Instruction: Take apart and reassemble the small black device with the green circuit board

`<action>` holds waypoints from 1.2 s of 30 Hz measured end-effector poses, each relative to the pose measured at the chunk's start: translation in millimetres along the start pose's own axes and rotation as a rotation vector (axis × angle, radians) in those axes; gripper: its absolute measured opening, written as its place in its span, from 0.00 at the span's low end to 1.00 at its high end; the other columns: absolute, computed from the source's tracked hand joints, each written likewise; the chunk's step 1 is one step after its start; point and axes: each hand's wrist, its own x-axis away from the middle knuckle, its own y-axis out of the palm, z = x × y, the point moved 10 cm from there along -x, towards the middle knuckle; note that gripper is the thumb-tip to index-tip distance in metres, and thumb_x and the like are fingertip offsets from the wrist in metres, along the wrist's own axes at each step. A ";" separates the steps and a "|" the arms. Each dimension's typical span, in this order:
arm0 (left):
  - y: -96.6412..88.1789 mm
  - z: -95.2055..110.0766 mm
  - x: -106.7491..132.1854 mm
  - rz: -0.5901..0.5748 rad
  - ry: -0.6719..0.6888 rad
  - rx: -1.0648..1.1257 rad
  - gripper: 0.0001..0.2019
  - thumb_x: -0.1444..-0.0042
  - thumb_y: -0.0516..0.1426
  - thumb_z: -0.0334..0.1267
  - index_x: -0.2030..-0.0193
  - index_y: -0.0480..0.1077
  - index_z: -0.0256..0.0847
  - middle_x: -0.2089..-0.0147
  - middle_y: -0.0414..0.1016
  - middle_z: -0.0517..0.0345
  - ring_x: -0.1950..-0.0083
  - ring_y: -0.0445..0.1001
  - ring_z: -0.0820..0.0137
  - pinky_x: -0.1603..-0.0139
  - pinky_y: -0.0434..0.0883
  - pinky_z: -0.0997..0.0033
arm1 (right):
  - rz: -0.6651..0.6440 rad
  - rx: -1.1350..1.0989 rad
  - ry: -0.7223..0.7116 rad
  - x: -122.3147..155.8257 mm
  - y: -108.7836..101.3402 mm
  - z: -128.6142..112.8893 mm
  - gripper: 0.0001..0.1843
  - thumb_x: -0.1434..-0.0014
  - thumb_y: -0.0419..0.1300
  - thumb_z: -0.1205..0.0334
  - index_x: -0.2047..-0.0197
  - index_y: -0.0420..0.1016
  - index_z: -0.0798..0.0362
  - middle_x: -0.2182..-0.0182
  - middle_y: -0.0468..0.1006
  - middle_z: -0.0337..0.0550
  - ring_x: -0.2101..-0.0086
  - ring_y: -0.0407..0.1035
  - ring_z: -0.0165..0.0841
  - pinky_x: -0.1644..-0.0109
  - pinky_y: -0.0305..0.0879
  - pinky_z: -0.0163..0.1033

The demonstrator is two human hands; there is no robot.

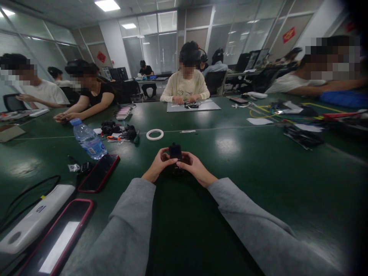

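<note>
Small black box-shaped device with a dark front panel (175, 150): at frame centre, over the dark green glossy tabletop (230, 184); whether its base is supported there cannot be told. Grip: device held from both sides by bare left hand (160, 163) and bare right hand (196, 166), thumbs brought to the lower front; rear finger contact hidden. Handling: pressure best kept light and balanced, panel left uncovered, body kept upright and low.

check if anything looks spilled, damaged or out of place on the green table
Nothing clearly looks spilled or damaged. The clear, blue-capped plastic bottle at the picture's left appears tilted, perhaps only from wide-lens distortion.
</note>
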 end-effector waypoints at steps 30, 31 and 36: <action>-3.1 0.7 4.9 0.079 -0.038 0.095 0.28 0.57 0.68 0.36 0.47 0.69 0.36 0.55 0.76 0.50 0.54 0.74 0.67 0.47 0.67 0.64 | 0.197 -0.128 -0.031 -9.1 -24.1 19.4 0.28 0.49 0.66 0.50 0.47 0.67 0.50 0.53 0.72 0.43 0.51 0.67 0.34 0.43 0.63 0.42; -4.5 0.8 5.3 0.095 -0.043 0.117 0.29 0.57 0.68 0.36 0.47 0.68 0.36 0.55 0.76 0.50 0.55 0.74 0.68 0.48 0.68 0.65 | 0.225 -0.142 -0.033 -9.6 -28.6 22.2 0.28 0.50 0.66 0.50 0.48 0.67 0.50 0.54 0.72 0.43 0.52 0.67 0.34 0.44 0.64 0.41; -11.1 -0.5 5.2 0.162 -0.070 0.222 0.29 0.56 0.68 0.36 0.46 0.68 0.36 0.53 0.76 0.49 0.57 0.76 0.69 0.55 0.71 0.70 | 0.472 -0.085 -0.021 -3.7 -55.8 16.8 0.19 0.51 0.65 0.57 0.57 0.67 0.52 0.65 0.71 0.39 0.65 0.68 0.29 0.57 0.67 0.37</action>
